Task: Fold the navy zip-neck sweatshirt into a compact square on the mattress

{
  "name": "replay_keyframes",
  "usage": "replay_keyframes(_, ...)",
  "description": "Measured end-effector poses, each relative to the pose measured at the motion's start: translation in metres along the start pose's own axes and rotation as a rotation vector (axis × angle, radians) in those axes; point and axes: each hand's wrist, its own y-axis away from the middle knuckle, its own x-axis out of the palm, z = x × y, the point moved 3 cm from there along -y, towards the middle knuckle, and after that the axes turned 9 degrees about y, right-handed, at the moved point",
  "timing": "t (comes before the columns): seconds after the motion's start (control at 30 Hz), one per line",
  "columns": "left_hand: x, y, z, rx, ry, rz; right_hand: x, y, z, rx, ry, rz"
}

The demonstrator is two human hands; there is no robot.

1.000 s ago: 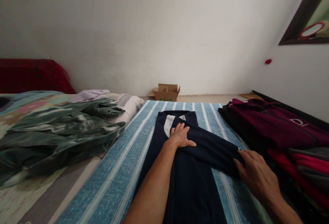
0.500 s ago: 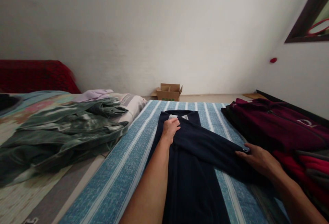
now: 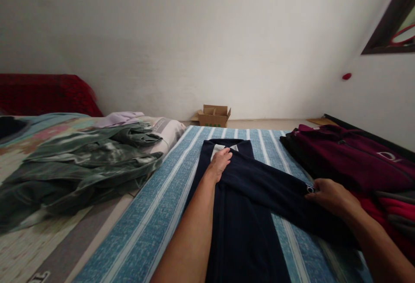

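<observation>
A navy long-sleeved top (image 3: 241, 235) lies folded lengthwise on the blue striped sheet, its collar at the far end with a pale patch inside. One sleeve runs across it toward the right. My left hand (image 3: 221, 162) is closed on the fabric just below the collar. On the right, my right hand (image 3: 332, 196) pinches the edge of the sleeve (image 3: 272, 183) beside a small white mark. The sleeve's far end droops under my right wrist, partly hidden by it.
A crumpled grey-green garment (image 3: 97, 166) lies to the left. Folded clothes, a maroon top (image 3: 356, 157) uppermost, are stacked at right. An open cardboard box (image 3: 214, 116) stands beyond the striped sheet (image 3: 155, 205), near the wall. Red cloth (image 3: 45, 94) is at far left.
My right hand has shifted slightly right along the sleeve, with its fingers now more curled. The left hand has moved a little to the right near the collar.
</observation>
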Motion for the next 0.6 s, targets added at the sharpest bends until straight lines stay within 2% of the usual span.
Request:
replay_keyframes(0.17, -0.001, -0.001, 0.002, -0.003, 0.050, -0.011, -0.032, 0.023, 0.012, -0.109, -0.033, -0.117)
replay_keyframes(0.27, -0.001, -0.001, 0.002, -0.009, 0.072, -0.011, -0.061, 0.054, 0.031, -0.167, -0.122, -0.202)
replay_keyframes(0.37, 0.000, 0.000, -0.002, -0.014, 0.096, -0.004, -0.081, 0.095, 0.062, -0.228, -0.245, -0.229)
replay_keyframes(0.47, 0.000, 0.000, -0.006, -0.044, 0.161, -0.013, -0.083, 0.132, 0.104, -0.358, -0.309, -0.161)
replay_keyframes(0.6, -0.004, 0.000, -0.012, -0.095, 0.232, -0.021, -0.070, 0.164, 0.163, -0.582, -0.272, -0.088)
